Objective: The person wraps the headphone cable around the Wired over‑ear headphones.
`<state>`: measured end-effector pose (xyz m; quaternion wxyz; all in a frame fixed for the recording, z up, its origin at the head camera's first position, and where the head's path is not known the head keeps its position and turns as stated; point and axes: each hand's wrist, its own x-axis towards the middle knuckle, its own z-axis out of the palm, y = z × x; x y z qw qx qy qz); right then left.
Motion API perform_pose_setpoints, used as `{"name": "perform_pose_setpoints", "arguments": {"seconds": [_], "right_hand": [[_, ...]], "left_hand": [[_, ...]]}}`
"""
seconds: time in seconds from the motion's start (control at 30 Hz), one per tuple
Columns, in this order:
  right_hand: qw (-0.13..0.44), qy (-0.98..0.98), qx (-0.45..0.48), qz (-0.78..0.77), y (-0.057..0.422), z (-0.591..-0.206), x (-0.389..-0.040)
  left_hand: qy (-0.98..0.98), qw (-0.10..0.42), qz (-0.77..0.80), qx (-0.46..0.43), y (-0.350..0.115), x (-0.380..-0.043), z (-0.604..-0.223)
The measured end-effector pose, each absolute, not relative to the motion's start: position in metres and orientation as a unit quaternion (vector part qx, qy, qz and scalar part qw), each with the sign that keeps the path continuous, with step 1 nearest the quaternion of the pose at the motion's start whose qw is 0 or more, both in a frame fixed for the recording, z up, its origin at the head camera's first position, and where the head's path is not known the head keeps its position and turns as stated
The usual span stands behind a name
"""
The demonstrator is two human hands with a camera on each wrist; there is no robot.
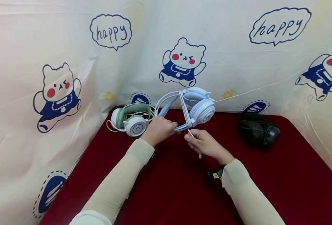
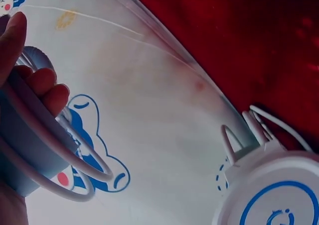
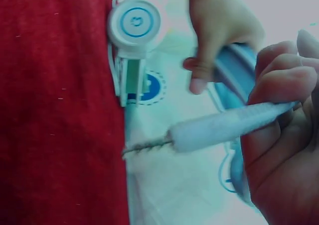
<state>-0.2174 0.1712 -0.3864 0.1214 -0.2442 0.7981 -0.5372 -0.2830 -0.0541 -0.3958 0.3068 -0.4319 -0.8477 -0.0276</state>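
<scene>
Light blue headphones (image 1: pixel 203 112) are held up above the back of the table, a white cable (image 1: pixel 184 107) wound round them in several loops. My left hand (image 1: pixel 159 128) grips their headband, its fingers curled over the band (image 2: pixel 37 128) in the left wrist view. Just right of it, my right hand (image 1: pixel 206 144) pinches the cable close below the loops. In the right wrist view the white cable end (image 3: pixel 209 130) sticks out from between thumb and fingers, with a thin, dark, metallic-looking tip.
White and green headphones (image 1: pixel 137 127) lie at the table's back left, with their own cable. Black headphones (image 1: pixel 257 131) lie at the back right. A red cloth (image 1: pixel 166 193) covers the table, and a printed white curtain (image 1: pixel 225 72) hangs behind it.
</scene>
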Motion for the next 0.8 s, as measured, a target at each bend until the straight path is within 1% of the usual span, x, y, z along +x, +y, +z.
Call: {"name": "perform_pose_setpoints", "arguments": {"seconds": [0.07,0.23,0.53,0.8], "right_hand": [[0.121,0.807,-0.245,-0.524,0.173,-0.381,-0.215],[0.101,0.828,-0.26,-0.487,0.181,-0.369,-0.208],[0.113,0.854,-0.256,-0.439,0.195,-0.354,-0.197],[0.115,0.867,-0.246,-0.419,0.209,-0.341,-0.2]], "left_hand": [[-0.846,0.307,-0.032,-0.434,-0.054,-0.278,-0.398],[-0.848,0.304,-0.029,-0.434,-0.051,-0.267,-0.402],[-0.868,0.226,-0.002,-0.442,-0.038,-0.253,-0.399],[-0.871,0.203,0.032,-0.446,-0.026,-0.251,-0.399]]}}
